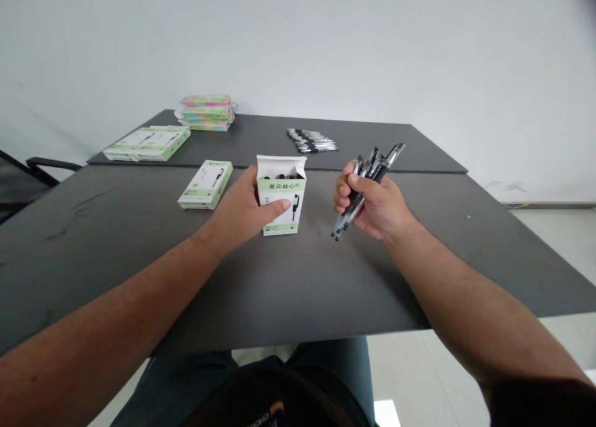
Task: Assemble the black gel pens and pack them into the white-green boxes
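My left hand (249, 206) grips a white and light green cardboard box (282, 211) from its left side, thumb across the front. The box stands upright with its top flap up, and dark pen ends (286, 177) show inside the opening. To the right of it, my right hand (370, 197) is closed around a bunch of several clear-barrelled black pens (352, 205), held at a slant above the table. Left of my left hand lies a similar closed box (205, 185), flat on the table.
A row of several loose pens (311, 140) lies on the far table. At the far left are more white-green boxes (148, 143) lying flat and a stack of colourful packs (206, 112). Behind stands a pale wall (326, 48); a dark chair (51, 164) is at the left edge.
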Available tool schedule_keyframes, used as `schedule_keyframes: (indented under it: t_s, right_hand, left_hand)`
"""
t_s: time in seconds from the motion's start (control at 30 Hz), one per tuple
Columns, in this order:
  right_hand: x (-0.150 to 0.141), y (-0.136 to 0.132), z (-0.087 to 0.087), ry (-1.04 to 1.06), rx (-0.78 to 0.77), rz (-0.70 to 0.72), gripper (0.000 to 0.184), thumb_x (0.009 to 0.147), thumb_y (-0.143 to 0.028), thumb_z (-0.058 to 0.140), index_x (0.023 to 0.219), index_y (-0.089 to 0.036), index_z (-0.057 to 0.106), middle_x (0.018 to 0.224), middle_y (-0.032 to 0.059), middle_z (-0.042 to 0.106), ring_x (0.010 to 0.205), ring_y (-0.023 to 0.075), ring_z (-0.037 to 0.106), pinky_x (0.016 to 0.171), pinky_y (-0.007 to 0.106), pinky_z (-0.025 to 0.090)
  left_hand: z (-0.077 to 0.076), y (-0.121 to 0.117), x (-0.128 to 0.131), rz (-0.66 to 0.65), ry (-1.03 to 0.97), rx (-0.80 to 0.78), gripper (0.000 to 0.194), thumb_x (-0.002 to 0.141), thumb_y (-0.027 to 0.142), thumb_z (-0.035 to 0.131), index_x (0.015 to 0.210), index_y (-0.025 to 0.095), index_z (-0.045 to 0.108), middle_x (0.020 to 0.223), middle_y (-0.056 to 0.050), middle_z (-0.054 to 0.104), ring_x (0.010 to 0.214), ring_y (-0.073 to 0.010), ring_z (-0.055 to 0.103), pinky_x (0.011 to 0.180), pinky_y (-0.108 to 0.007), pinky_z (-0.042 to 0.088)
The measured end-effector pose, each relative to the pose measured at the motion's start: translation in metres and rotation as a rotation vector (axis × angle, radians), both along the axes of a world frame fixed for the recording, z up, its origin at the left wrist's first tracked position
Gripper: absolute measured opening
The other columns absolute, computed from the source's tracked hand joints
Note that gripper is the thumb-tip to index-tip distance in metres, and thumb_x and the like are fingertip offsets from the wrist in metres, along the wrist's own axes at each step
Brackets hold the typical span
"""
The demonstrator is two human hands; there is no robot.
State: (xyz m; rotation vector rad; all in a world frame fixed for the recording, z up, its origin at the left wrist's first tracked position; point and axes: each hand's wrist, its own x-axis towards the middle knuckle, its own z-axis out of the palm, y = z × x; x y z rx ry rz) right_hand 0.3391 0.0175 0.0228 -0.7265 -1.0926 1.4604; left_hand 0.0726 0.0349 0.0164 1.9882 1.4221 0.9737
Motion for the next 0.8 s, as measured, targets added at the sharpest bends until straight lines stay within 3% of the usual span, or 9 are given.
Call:
schedule_keyframes:
  t_s: [0.2, 0.43, 0.8]
  right_hand:
    - [0.003, 0.006, -0.012, -0.093, 0.058, 0.049, 0.05, 0.079, -0.052, 0.098, 0.102, -0.027, 0.061, 0.074, -0.008, 0.062, 0.066, 0.0136, 0.058, 0.066, 0.031, 0.052]
    - [0.009, 0.012, -0.025, -0.289, 0.253, 0.14, 0.046, 0.091, -0.057, 0.095, 0.105, -0.026, 0.064, 0.085, -0.0029, 0.07, 0.079, 0.0161, 0.069, 0.079, 0.035, 0.057]
    - [0.008, 0.014, -0.045, -0.456, 0.213, 0.262, 0.046, 0.096, -0.061, 0.089, 0.106, -0.022, 0.067, 0.087, 0.0016, 0.074, 0.08, 0.0171, 0.072, 0.079, 0.034, 0.059]
  left_hand:
    - [-0.02, -0.004, -0.009, 0.004, -0.115, 0.07, 0.056, 0.088, 0.044, 0.077, 0.136, 0.028, 0.054, 0.139, -0.009, 0.077, 0.122, -0.0305, 0.08, 0.106, -0.046, 0.069]
    - [-0.019, -0.016, -0.013, 0.059, 0.09, 0.188, 0.051, 0.088, 0.05, 0.072, 0.133, 0.029, 0.058, 0.131, -0.007, 0.076, 0.12, -0.0334, 0.076, 0.106, -0.047, 0.066]
    - [-0.022, -0.019, -0.013, -0.007, 0.054, 0.305, 0.046, 0.091, 0.041, 0.076, 0.132, 0.028, 0.062, 0.127, -0.006, 0.078, 0.112, -0.0299, 0.079, 0.098, -0.044, 0.069]
